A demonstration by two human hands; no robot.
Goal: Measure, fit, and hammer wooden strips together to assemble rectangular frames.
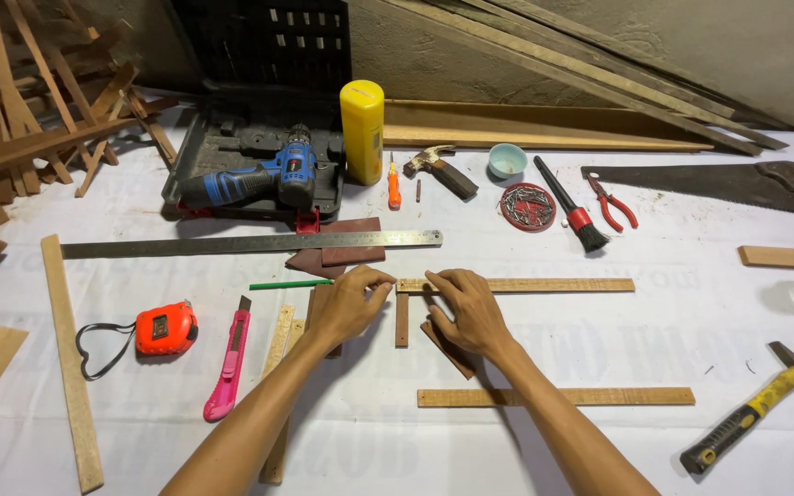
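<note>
My left hand (349, 308) and my right hand (464, 312) rest close together on the white table (691, 321). Both press down on thin wood sticks. The fingers of my left hand are bent and its tips touch the left end of a long stick (516, 286) that lies flat from left to right. My right hand lies flat with its fingers spread a little, and its tips touch the same stick near that end. A short dark stick (402, 321) points down from that corner, between my two hands. Another dark stick (449, 354) lies tilted under my right hand. Neither hand grips anything; they only press. A second long stick (555, 397) lies below, near my right arm. Just above my hands are a green pencil (291, 285), a dark sheet of sandpaper (346, 243) and a long steel ruler (250, 244). To my left lie a pink knife (229, 363) and an orange tape measure (165, 328). Far up the table I see a blue drill (255, 179) in its black case, a yellow can (361, 131), a small hammer (440, 169), a brush (572, 207), red pliers (611, 204) and a saw (719, 182). A hammer with a yellow handle (751, 409) lies well off to my right.
</note>
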